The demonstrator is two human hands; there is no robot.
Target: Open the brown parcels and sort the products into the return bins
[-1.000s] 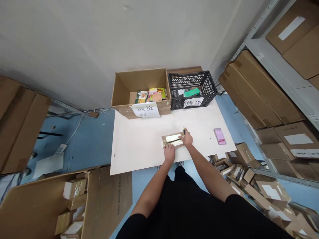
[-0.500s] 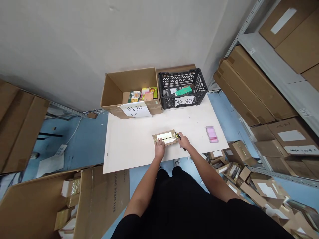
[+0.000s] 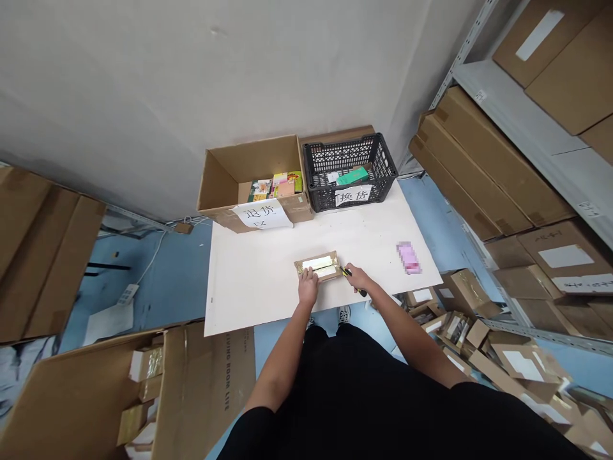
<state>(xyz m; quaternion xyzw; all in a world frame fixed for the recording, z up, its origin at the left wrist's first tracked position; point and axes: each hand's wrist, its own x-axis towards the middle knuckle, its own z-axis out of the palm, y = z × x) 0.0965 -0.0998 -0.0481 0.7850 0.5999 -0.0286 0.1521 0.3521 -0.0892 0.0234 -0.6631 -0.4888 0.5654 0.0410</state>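
A small flat cardboard box [image 3: 329, 273] with shiny clear tape and a white label strip lies on the white table [image 3: 249, 275]. My left hand [image 3: 308, 285] grips it at its near left side, fingers over the top edge. In my right hand [image 3: 358, 278] is a black and yellow utility knife [image 3: 362, 292], its front end pointing at the box's right end. Whether the blade touches the cardboard is too small to tell.
Behind stand an open carton [image 3: 225, 207] with colourful packets and a black plastic crate [image 3: 318, 198] holding a green box. A blurred pink item [image 3: 408, 258] lies at right. Shelves with cartons [image 3: 488, 166] flank the table; opened boxes [image 3: 517, 358] pile below.
My right hand has drawn the knife slightly right and towards me, at the box's right end. My left hand stays on the box. The whole view has shifted a little.
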